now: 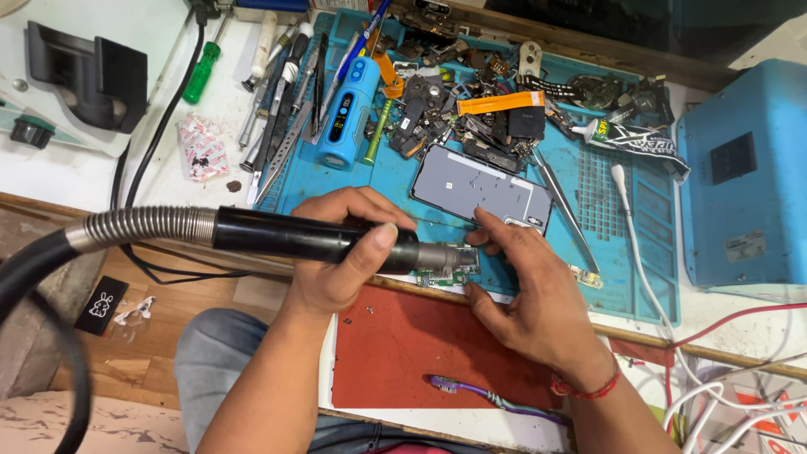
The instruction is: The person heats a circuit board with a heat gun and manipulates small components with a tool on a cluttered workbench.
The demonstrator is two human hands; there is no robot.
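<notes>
Circuit board, small and green, sits at the near edge of the blue work mat, right at centre frame. Right hand at 4 o'clock from it, fingers pinched onto the board's right end. Left hand at 9 o'clock, wrapped tight around a black hot-air handle, metal nozzle touching the board. Ribbed metal hose runs off the handle toward 9 o'clock. Nearest, at 6 o'clock: red pad, purple toothbrush on its near edge. Just past the board at 12 o'clock: grey phone back lying flat. Farther, 11 o'clock: blue cylinder tool, tweezers and screwdrivers beside it. At 3 o'clock: blue box.
</notes>
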